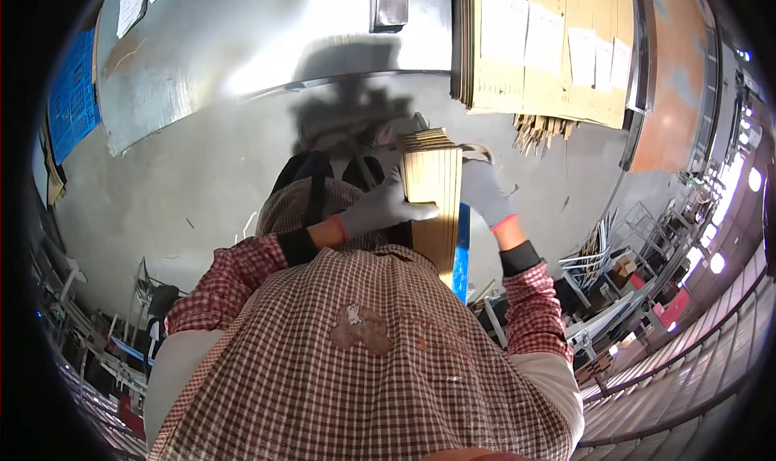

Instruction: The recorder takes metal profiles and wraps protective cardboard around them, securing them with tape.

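Observation:
A narrow bundle of flat brown cardboard pieces [434, 178] stands in front of my body, its layered edges showing at the far end. My left hand [386, 205], in a grey glove with a red cuff, grips the bundle's left side, with the thumb laid across the near face. On the opposite side my right hand [483, 192], gloved the same way, holds the bundle's right edge; its fingertips are hidden. Just below the right hand, a blue object [461, 255] shows beside the bundle, partly covered by it.
Ahead is a shiny metal table [202, 48] with a metal bar [390, 4] on it. A tall stack of cardboard sheets [558, 73] with papers stands at the far right, beside a brown-topped table [671, 81]. At far left is a blue crate [73, 93]. Metal racks line the right side.

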